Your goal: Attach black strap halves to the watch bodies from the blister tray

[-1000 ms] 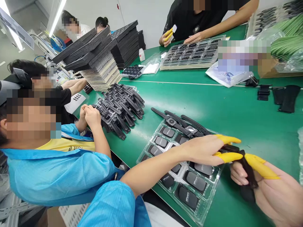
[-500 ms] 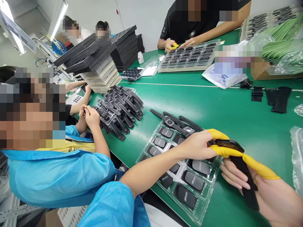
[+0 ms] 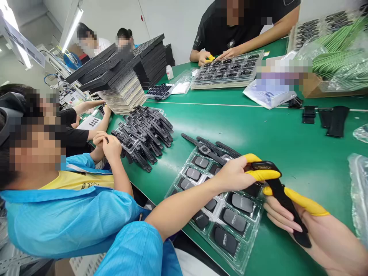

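A black smartwatch [image 3: 266, 165] is held between both hands above the right side of a clear plastic tray [image 3: 244, 251]. My left hand [image 3: 237, 172], with yellow finger covers, pinches the watch case from the left. My right hand [image 3: 313, 218], also with yellow covers, has its thumb and fingers closed round the black strap [image 3: 287, 203] that hangs down from the case. Square dark grey pieces [image 3: 234, 219] with pale lettering sit in the tray's compartments. Several other watches with black straps [image 3: 205, 149] lie across the tray's far edge.
A co-worker in blue sits at my left by a heap of strapped watches [image 3: 146, 134]. Behind it stand stacked black trays [image 3: 151, 61]. Across the table, another person handles a filled tray [image 3: 228, 73]. Loose black straps [image 3: 338, 120] and a plastic bag [image 3: 359, 191] lie at right.
Both hands have moved slightly left with the watch in the picture. The watch case has tilted, and its strap now shows more fully between the hands.
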`<act>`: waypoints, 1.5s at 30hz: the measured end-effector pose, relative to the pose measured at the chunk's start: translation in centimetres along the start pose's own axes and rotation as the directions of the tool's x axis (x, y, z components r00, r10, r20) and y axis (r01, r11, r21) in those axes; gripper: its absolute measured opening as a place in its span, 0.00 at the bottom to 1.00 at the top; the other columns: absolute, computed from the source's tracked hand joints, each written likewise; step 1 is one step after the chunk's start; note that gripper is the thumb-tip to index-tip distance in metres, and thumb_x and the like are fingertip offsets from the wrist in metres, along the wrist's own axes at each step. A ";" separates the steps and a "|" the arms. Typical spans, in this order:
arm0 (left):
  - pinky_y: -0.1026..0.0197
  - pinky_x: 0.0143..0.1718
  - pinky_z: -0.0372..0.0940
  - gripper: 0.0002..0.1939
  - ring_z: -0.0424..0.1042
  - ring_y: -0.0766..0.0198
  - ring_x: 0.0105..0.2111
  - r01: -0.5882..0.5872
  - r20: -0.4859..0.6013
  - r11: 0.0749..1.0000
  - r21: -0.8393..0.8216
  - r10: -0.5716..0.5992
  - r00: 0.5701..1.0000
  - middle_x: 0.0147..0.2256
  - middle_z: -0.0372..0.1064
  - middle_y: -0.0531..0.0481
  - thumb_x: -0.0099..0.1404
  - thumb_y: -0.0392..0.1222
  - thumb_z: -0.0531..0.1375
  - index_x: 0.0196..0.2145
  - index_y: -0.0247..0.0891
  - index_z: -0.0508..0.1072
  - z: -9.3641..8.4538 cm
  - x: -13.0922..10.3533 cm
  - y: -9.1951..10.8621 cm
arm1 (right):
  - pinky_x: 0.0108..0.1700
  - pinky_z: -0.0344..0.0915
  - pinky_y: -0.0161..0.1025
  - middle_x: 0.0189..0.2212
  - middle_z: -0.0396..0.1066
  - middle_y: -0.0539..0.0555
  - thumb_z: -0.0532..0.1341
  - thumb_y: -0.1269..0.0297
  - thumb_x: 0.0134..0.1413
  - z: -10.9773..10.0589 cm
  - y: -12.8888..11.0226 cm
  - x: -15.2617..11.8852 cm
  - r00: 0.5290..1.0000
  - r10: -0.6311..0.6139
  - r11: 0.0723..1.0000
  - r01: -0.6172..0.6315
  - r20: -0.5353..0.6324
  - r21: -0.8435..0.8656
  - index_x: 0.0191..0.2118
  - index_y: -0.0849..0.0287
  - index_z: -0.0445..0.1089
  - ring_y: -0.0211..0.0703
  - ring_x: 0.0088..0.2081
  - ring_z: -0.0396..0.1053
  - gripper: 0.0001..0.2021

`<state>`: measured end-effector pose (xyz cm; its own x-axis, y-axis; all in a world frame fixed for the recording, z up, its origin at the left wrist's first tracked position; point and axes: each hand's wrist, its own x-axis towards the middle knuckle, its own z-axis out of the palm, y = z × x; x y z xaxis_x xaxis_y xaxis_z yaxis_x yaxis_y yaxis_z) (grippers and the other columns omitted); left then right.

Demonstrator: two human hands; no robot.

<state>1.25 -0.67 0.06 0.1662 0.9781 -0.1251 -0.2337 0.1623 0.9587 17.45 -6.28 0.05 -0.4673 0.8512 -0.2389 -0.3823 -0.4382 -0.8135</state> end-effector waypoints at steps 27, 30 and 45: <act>0.71 0.18 0.62 0.30 0.78 0.65 0.24 -0.240 -0.447 0.963 -0.123 0.162 0.880 0.40 0.81 0.42 0.59 0.60 0.71 0.44 0.38 0.63 -2.5 1.0 4.2 | 0.18 0.35 0.30 0.17 0.50 0.42 0.70 0.41 0.52 0.2 -1.0 -0.7 0.958 0.273 0.958 -0.279 -0.082 -0.064 0.31 0.56 0.69 0.27 0.17 0.36 0.22; 0.71 0.17 0.61 0.23 0.74 0.69 0.20 -0.232 -0.559 0.967 -0.108 0.134 0.818 0.39 0.82 0.45 0.66 0.54 0.68 0.45 0.38 0.63 -3.3 1.6 4.5 | 0.18 0.38 0.29 0.17 0.52 0.39 0.73 0.46 0.48 0.9 -1.7 -0.6 0.966 0.185 0.975 -0.203 -0.178 -0.088 0.37 0.55 0.67 0.27 0.17 0.39 0.22; 0.47 0.66 0.68 0.30 0.72 0.54 0.62 -0.545 0.513 0.532 0.648 0.224 0.829 0.59 0.74 0.41 0.63 0.26 0.51 0.60 0.39 0.75 -1.0 -0.4 0.4 | 0.17 0.47 0.30 0.15 0.60 0.41 0.69 0.50 0.55 0.9 -1.4 0.1 0.986 -0.024 0.999 0.019 -0.167 -0.034 0.35 0.56 0.64 0.29 0.14 0.45 0.17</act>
<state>0.12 -0.85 0.26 0.5765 0.7804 0.2421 0.4064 -0.5309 0.7436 17.23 -5.86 1.65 -0.3179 0.8979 -0.3046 -0.3632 -0.4120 -0.8357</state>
